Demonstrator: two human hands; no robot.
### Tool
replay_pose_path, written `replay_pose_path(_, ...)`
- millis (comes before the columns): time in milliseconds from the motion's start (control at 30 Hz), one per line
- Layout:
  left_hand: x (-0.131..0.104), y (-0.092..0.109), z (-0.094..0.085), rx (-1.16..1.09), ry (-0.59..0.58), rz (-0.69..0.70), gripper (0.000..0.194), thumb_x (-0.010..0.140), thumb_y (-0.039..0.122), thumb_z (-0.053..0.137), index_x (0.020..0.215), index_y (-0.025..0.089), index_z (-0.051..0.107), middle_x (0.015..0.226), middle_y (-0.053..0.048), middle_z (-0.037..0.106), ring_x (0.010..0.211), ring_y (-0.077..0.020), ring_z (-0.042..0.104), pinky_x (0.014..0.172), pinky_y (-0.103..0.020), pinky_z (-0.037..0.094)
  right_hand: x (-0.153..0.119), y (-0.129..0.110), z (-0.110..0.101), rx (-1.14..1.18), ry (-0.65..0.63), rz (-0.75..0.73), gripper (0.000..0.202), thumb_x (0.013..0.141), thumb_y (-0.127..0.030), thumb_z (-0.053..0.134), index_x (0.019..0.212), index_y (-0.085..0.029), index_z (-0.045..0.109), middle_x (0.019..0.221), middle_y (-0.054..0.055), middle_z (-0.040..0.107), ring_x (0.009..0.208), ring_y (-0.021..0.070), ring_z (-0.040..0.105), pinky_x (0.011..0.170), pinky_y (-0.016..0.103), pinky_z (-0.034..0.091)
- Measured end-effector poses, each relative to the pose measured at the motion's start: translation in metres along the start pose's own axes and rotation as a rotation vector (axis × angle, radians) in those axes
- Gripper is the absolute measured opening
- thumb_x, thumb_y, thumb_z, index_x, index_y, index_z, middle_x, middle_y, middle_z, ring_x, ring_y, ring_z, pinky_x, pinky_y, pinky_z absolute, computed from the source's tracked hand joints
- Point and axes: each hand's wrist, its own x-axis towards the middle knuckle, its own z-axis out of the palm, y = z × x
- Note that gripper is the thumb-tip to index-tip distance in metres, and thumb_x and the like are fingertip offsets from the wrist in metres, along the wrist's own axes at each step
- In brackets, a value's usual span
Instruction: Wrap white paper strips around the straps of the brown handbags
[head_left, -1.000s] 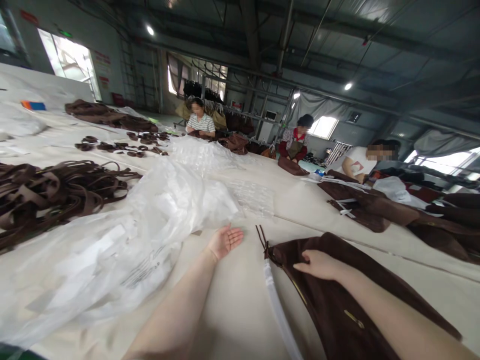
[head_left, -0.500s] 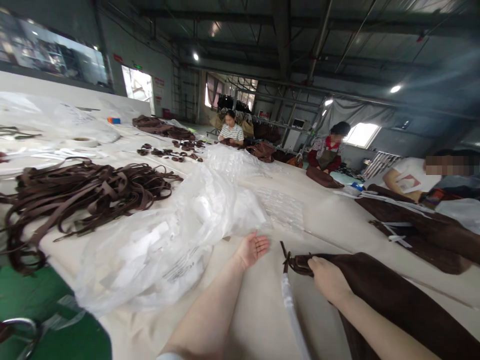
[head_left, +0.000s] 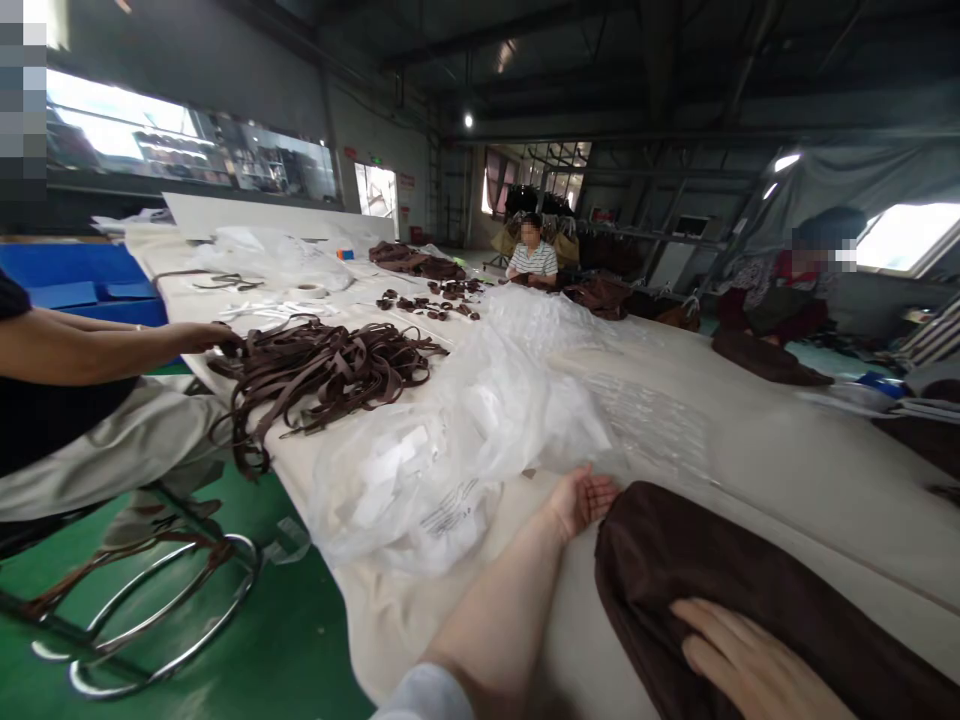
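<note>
A dark brown fabric bag (head_left: 697, 540) lies on the cream-covered table at the lower right. My right hand (head_left: 757, 660) rests on its near side, fingers extended and pressing lightly into the fabric. Just left of the bag's rounded end, my left hand (head_left: 583, 503) lies palm up with its fingers apart and nothing in it. Beside that hand spreads a crumpled clear plastic bag (head_left: 480, 430) with white pieces inside. The strap and buckle of the brown bag do not show.
Brown straps (head_left: 330, 370) are heaped at the left, touched by another person's hand (head_left: 202, 337). Small brown loops (head_left: 435, 298) lie farther back. People sit across the table. A metal-ringed stool (head_left: 172, 610) stands on the green floor.
The view has swung left, bringing in the person at the left. My right hand has let go of the bag's strap end and lies on its fabric; the bag's rounded end is now near my left hand.
</note>
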Motion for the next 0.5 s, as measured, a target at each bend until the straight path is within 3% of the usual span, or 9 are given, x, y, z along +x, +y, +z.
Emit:
replay_pose_path(67, -0.001, 0.000, 0.002, 0.026, 0.005, 0.004, 0.046, 0.086, 0.048, 0.043, 0.096, 0.007, 0.061, 0.096, -0.015, 0.064, 0.091, -0.0204, 0.061, 0.089, -0.033, 0.044, 0.001, 0.009, 0.009, 0.072, -0.053, 0.246, 0.050, 0.068, 0.000, 0.041, 0.108, -0.024, 0.060, 0.120, 0.004, 0.062, 0.110, 0.0199, 0.057, 0.093, 0.033, 0.047)
replay_pose_path(133, -0.004, 0.001, 0.005, 0.056, 0.007, 0.007, 0.046, 0.087, 0.047, 0.041, 0.096, 0.007, 0.061, 0.098, -0.015, 0.064, 0.094, -0.0208, 0.061, 0.092, -0.034, 0.043, 0.005, 0.006, 0.008, 0.231, -0.127, 0.458, 0.055, 0.068, 0.000, 0.039, 0.116, -0.021, 0.055, 0.124, 0.007, 0.059, 0.115, 0.0208, 0.054, 0.099, 0.037, 0.044)
replay_pose_path(233, -0.008, 0.003, 0.009, 0.086, 0.030, 0.011, 0.043, 0.088, 0.042, 0.040, 0.095, 0.006, 0.060, 0.100, -0.018, 0.064, 0.096, -0.0216, 0.061, 0.093, -0.035, 0.042, 0.015, -0.003, -0.015, 0.583, -0.267, 0.609, 0.069, 0.075, -0.012, 0.046, 0.141, -0.018, 0.027, 0.136, 0.011, 0.047, 0.123, 0.0216, 0.047, 0.104, 0.040, 0.039)
replay_pose_path(300, -0.007, 0.004, 0.009, 0.055, 0.021, -0.013, 0.042, 0.089, 0.042, 0.040, 0.097, 0.007, 0.060, 0.101, -0.017, 0.064, 0.098, -0.0204, 0.060, 0.094, -0.032, 0.042, 0.017, -0.001, -0.034, 0.784, -0.281, 0.707, 0.062, 0.083, -0.024, 0.045, 0.142, -0.019, 0.025, 0.134, 0.012, 0.049, 0.118, 0.0224, 0.052, 0.097, 0.040, 0.046)
replay_pose_path(400, 0.001, 0.004, 0.005, 0.031, 0.010, -0.026, 0.040, 0.088, 0.042, 0.042, 0.098, 0.007, 0.060, 0.101, -0.015, 0.065, 0.099, -0.0201, 0.060, 0.094, -0.031, 0.043, 0.002, 0.005, -0.048, 0.612, -0.258, 0.866, 0.050, 0.089, -0.041, 0.040, 0.134, -0.020, 0.041, 0.133, 0.013, 0.050, 0.120, 0.0256, 0.049, 0.100, 0.043, 0.042)
replay_pose_path(500, 0.006, 0.002, 0.002, 0.057, 0.012, -0.022, 0.040, 0.088, 0.042, 0.044, 0.099, 0.007, 0.060, 0.101, -0.015, 0.065, 0.100, -0.0215, 0.060, 0.094, -0.032, 0.044, -0.027, -0.010, -0.038, 0.251, -0.370, 0.848, 0.061, 0.086, -0.053, 0.044, 0.133, -0.015, 0.044, 0.143, 0.015, 0.039, 0.132, 0.0297, 0.033, 0.109, 0.047, 0.028)
